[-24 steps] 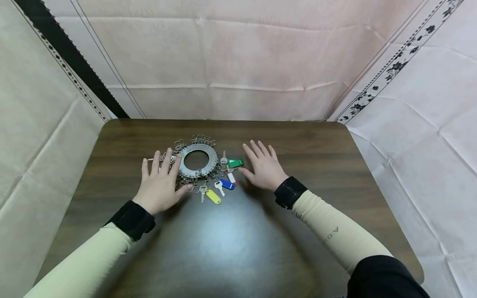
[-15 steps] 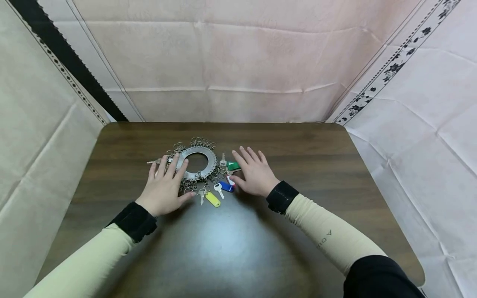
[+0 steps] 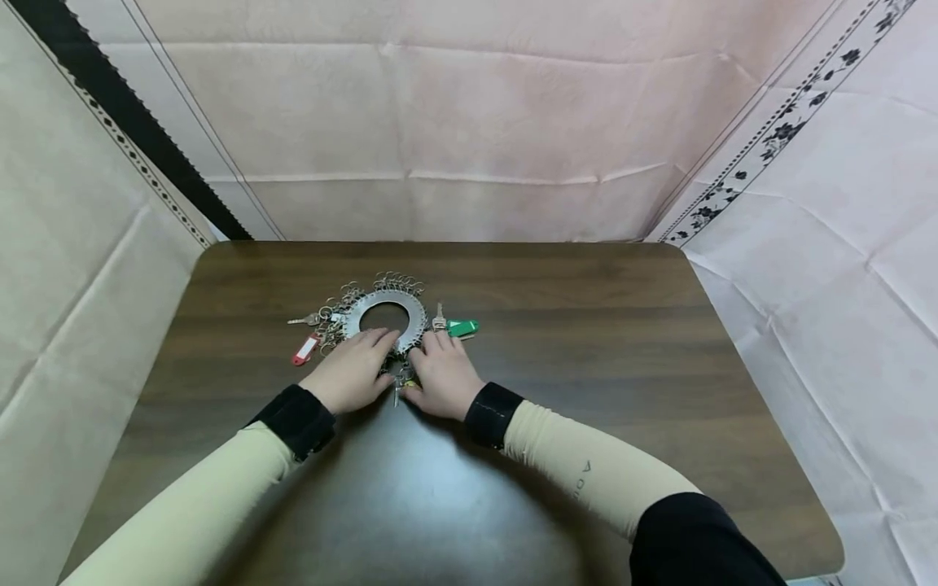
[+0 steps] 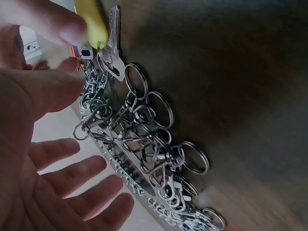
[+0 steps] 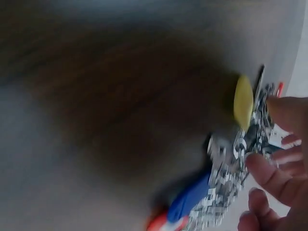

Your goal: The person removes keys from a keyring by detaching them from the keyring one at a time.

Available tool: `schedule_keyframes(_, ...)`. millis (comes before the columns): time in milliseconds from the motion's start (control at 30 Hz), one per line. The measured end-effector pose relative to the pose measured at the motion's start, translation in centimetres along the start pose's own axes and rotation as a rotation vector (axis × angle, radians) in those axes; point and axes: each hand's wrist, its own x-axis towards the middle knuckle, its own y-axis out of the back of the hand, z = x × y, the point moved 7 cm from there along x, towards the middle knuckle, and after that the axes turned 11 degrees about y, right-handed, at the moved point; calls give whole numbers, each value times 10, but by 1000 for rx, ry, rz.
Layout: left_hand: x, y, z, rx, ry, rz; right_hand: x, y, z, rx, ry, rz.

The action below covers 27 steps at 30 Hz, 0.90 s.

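A flat grey metal ring [image 3: 418, 316], hung all round with small chains and split rings [image 4: 161, 108], lies on the table. My left hand [image 3: 355, 370] rests over its near left part, fingers loosely extended. Close by, my right hand [image 3: 443, 378] reaches over the near right part with relaxed fingers. Between the hands are a yellow key tag [image 5: 243, 102] and a key [image 4: 114, 38]. A blue tag [image 5: 192, 195] lies under the right hand's side. A green tag [image 3: 462, 328] and a key [image 3: 439, 317] show beyond the right hand. The hands partly hide what they touch.
A red tag [image 3: 306, 349] with a white label and another key [image 3: 304, 320] stick out on the ring's left. The brown wooden table [image 3: 586, 325] has rounded corners. Pale cloth [image 3: 476, 122] hangs behind and at both sides.
Both hands have moved inward over the near side of the ring, the right hand travelling left. The red tag on the left is uncovered; the blue tag and most of the yellow one are now covered in the head view.
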Motion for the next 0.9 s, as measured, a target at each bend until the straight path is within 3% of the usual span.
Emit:
schedule_keyframes(200, 6, -1, 12, -13, -63, 34, 6, -6, -3, -14, -56, -15)
schedule_keyframes(533, 7, -7, 14, 40, -102, 81, 0, -7, 1, 27, -48, -16)
schedule_keyframes(900, 13, -11, 16, 51, -56, 93, -15, -2, 16, 66, -83, -47)
